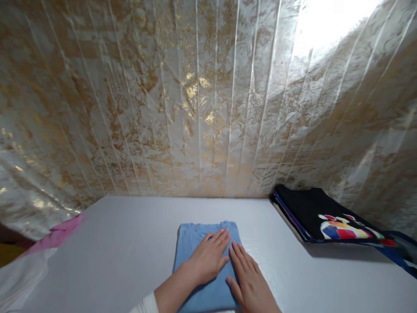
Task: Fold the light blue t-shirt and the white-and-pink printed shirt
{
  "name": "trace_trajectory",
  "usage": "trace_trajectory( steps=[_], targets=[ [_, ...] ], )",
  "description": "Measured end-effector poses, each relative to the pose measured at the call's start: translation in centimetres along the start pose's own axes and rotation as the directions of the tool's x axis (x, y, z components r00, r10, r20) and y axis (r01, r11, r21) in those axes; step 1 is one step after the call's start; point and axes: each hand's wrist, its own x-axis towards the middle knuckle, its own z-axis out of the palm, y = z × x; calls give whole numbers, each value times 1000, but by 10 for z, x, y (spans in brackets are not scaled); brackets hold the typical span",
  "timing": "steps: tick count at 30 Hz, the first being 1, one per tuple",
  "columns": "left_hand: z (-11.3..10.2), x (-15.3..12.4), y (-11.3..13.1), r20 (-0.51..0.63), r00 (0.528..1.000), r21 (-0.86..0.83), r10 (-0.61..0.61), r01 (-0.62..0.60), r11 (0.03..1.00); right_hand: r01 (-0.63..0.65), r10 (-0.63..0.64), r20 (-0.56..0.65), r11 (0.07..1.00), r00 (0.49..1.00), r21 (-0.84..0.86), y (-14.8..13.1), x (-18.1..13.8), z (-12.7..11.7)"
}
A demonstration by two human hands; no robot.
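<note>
A folded light blue garment [192,237] lies flat on the white table [130,243], near its front edge. My left hand [208,258] rests palm down on the middle of the garment, fingers stretched out and pointing away from me. My right hand [249,278] lies flat beside it on the garment's right edge, fingers together and extended, partly on the table. Neither hand holds anything.
A stack of folded dark garments [312,213] with a colourful print sits at the table's back right. Pink and white cloth [55,237] hangs at the left edge. A gold and white patterned curtain [195,108] closes off the back.
</note>
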Motion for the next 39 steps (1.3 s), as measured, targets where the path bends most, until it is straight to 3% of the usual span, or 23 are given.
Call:
trace_trajectory(
  steps=[4,7,10,13,15,17,20,24,26,32,39],
  targets=[
    [2,3,-6,-16,1000,-15,8,-9,1000,-65,69,141,997,988,-34,5,0,1],
    [-2,-12,-9,-57,998,-27,-18,16,1000,-63,65,190,998,980,-15,13,3,-5],
    [0,-37,-15,-102,980,7,-171,173,985,-98,95,164,995,982,9,22,18,-14],
    [15,-63,-23,-146,923,70,-357,370,927,-179,175,138,984,975,18,20,44,-19],
    [25,-75,-27,-178,902,95,-394,414,905,-193,187,153,981,970,22,11,59,-15],
    [29,-80,-31,-197,910,93,-365,388,917,-188,182,168,982,969,15,0,67,-8],
    [15,-77,-42,-218,910,52,-354,373,926,-161,160,163,987,973,-8,-10,68,4],
    [-20,-60,-71,-291,812,-87,-505,504,859,-116,116,124,993,985,-7,-10,64,7],
    [-30,-49,-87,-279,791,-160,-545,521,838,-77,75,132,997,988,14,-10,65,4],
    [-35,-27,-109,-241,793,-250,-560,507,825,59,-90,213,987,973,146,-23,69,-13],
    [-41,-23,-114,-220,833,-395,-507,399,828,180,-288,326,929,900,323,-57,70,-15]
  ],
)
